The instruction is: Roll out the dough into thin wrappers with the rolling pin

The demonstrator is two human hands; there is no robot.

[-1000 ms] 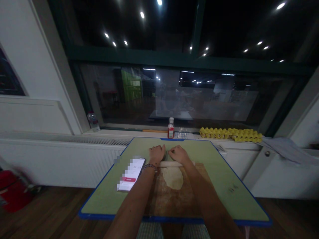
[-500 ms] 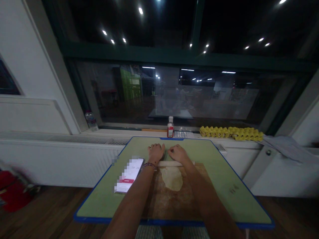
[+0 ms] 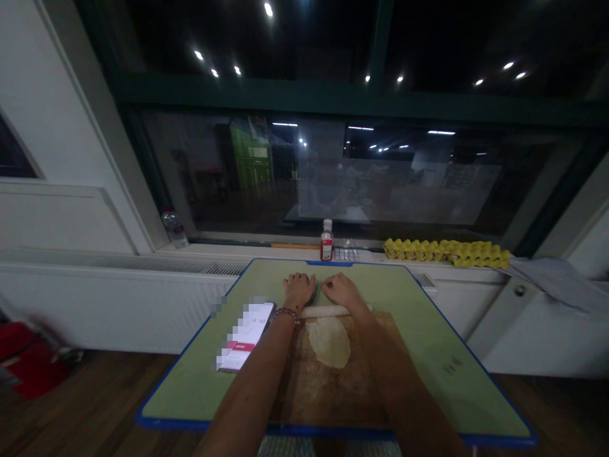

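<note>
A pale wooden rolling pin [image 3: 324, 311] lies crosswise over the far part of a brown wooden board [image 3: 328, 400]. My left hand [image 3: 299, 290] stretches past the pin with its fingers apart. Its heel and wrist, with a beaded bracelet [image 3: 285, 313], are over the pin's left end. My right hand [image 3: 341, 290] also reaches beyond the pin, fingers curled in with nothing visible in them; its wrist rests over the right part. Just on the near side of the pin, a flat, uneven sheet of dough [image 3: 329, 343] lies between my forearms.
A lit phone [image 3: 247, 336] lies left of the board on the green, blue-edged table [image 3: 442, 355]. Behind, on the sill, stand a small bottle with a red label [image 3: 327, 244], yellow egg trays [image 3: 445, 252] and a clear bottle [image 3: 174, 228]. A red object [image 3: 31, 358] is at lower left.
The view has shifted slightly. My hands, the rolling pin and the dough stay in nearly the same places on the table.
</note>
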